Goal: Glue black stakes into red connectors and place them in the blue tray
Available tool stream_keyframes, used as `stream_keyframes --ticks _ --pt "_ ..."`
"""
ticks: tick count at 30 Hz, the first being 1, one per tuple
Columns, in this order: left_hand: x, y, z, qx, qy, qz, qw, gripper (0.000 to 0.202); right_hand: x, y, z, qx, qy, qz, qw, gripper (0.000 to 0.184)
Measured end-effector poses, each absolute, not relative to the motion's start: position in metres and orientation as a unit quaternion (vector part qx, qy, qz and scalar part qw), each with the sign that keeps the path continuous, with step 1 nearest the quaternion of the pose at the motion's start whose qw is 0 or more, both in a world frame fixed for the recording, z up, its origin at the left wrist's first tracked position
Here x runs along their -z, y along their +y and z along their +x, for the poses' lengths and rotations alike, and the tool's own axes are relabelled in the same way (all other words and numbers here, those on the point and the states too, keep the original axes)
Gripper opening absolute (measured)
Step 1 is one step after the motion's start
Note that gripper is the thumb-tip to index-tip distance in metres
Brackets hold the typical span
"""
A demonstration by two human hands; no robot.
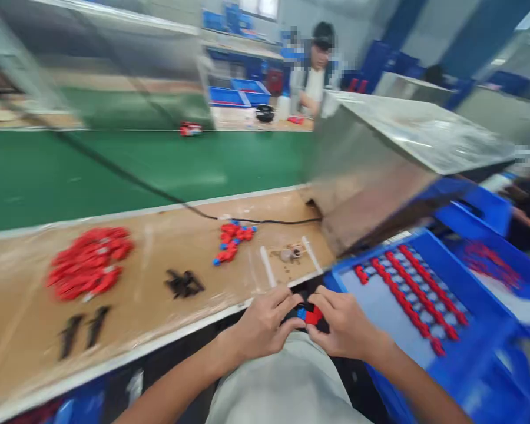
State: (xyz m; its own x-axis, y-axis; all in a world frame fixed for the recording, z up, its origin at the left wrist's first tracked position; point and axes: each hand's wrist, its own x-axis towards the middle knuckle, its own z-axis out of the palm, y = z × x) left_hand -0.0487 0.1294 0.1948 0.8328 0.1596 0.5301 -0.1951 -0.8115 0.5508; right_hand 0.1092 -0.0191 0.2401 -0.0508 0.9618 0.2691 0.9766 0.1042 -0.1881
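Close to my body, just off the table's front edge, both hands meet around a small red and blue plastic part (pixel 309 315). My left hand (pixel 271 318) pinches its blue end between thumb and fingers. On the red end, the thumb and fingers of my right hand (pixel 342 321) are closed. Fingers cover much of the part, and its exact kind cannot be made out. Beyond my hands lie a small cluster of red and blue parts (pixel 234 240) and some tiny loose pieces (pixel 291 254) between two white strips.
A pile of red parts (pixel 90 262) and black pieces (pixel 184 284) lie left on the table. At right, a blue tray (pixel 348 280) holds rows of red parts. A metal box (pixel 366 171) stands behind it. A black cable (pixel 159 195) crosses the table. Another person (pixel 313 76) works opposite.
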Motion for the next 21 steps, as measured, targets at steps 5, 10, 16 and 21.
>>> stream_keyframes --ticks 5,10,16,21 --pt "-0.172 0.103 -0.025 -0.238 -0.005 0.902 0.36 0.042 -0.206 -0.084 0.124 -0.045 -0.529 -0.825 0.194 0.018" --pt "-0.165 0.092 -0.018 -0.158 -0.049 0.883 0.438 0.038 -0.16 -0.149 0.188 -0.023 -0.244 -0.946 0.211 0.02" --pt "-0.162 0.094 -0.016 -0.082 -0.046 0.883 0.461 0.029 -0.1 -0.16 0.264 -0.107 -0.032 -0.984 0.137 0.027" --pt "-0.156 0.104 -0.019 -0.071 -0.012 0.881 0.469 0.027 -0.074 -0.144 0.286 -0.131 0.007 -0.984 0.119 0.031"
